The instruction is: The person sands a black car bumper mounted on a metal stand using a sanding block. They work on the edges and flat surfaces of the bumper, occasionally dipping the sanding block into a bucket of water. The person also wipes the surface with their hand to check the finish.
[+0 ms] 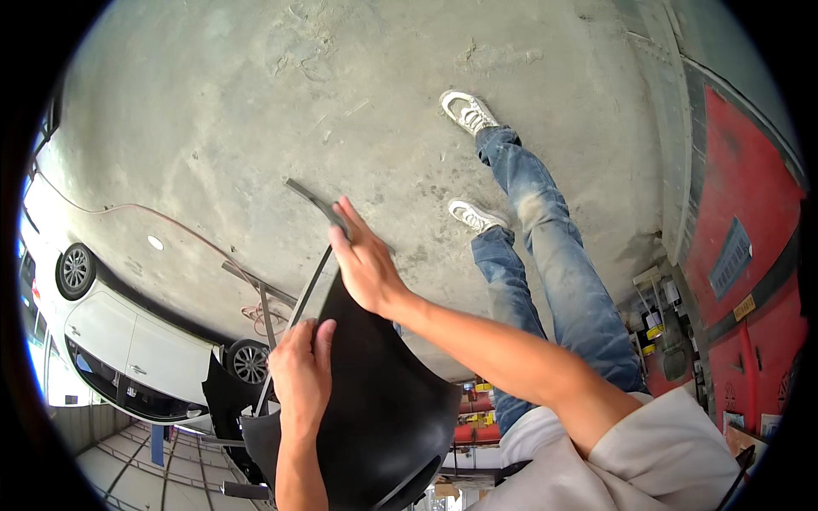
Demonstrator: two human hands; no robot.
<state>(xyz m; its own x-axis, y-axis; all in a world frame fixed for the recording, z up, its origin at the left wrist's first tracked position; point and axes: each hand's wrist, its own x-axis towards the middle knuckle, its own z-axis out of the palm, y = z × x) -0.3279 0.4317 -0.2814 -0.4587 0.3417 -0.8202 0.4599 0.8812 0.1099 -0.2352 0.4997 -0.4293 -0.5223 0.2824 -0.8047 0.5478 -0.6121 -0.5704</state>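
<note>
Black panel (383,400), white car (128,349) — blue jeans (554,264), red wall (750,221).

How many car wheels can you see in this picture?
2, both on the white car at the left: one wheel near the left edge, the other wheel just left of the left hand. Others may be hidden.

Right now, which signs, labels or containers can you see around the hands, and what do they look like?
Blue rectangular sign: on the red wall, far right.
Small yellow label: just below it, on the dark band.
Bottles and containers: clustered at the wall's foot, white and yellow.
</note>
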